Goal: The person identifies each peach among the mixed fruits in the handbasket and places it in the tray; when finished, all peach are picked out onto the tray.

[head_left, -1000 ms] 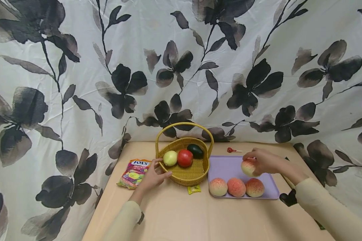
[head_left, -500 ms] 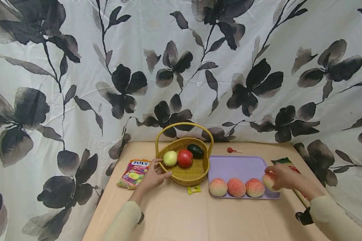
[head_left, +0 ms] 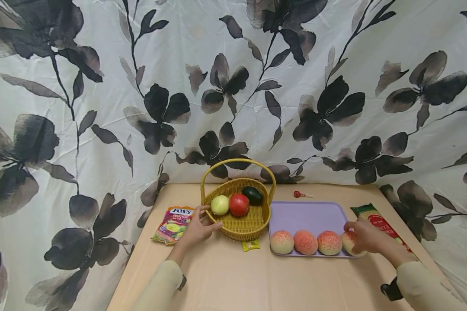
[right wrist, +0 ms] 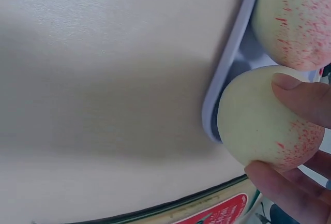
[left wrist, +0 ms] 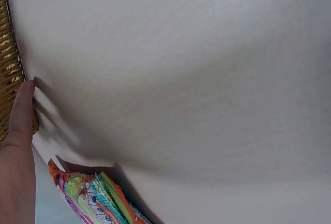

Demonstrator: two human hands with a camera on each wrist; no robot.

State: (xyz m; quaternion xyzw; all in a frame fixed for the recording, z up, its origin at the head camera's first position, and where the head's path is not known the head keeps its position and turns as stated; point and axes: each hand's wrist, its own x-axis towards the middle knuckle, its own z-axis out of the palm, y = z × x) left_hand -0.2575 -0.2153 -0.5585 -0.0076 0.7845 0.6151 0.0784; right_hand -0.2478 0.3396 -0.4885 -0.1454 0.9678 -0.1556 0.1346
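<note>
My right hand [head_left: 366,237] grips a pale peach [right wrist: 258,115] with pink speckles, thumb on one side and fingers on the other. It is at the front right corner of a lilac tray [head_left: 307,216]. A row of three more peaches [head_left: 305,242] lies along the tray's front edge, left of the held one. My left hand [head_left: 200,229] rests against the left side of a yellow wicker basket [head_left: 241,233], thumb and fingers spread; one straight finger lies along its wall in the left wrist view. Inside are a pale green round fruit [head_left: 219,205], a red one [head_left: 239,204] and a dark green one [head_left: 252,195].
A Fox's candy bag [head_left: 173,224] lies left of the basket, and a small yellow packet [head_left: 251,245] lies before it. Behind the tray is a red lollipop [head_left: 298,194]. A green and red packet [head_left: 381,222] lies right of the tray. A floral cloth [head_left: 233,86] hangs behind the table.
My right hand has carried the peach rightward and forward from above the tray's middle, then down to the front right corner, beside the other peaches. The left hand has stayed at the basket.
</note>
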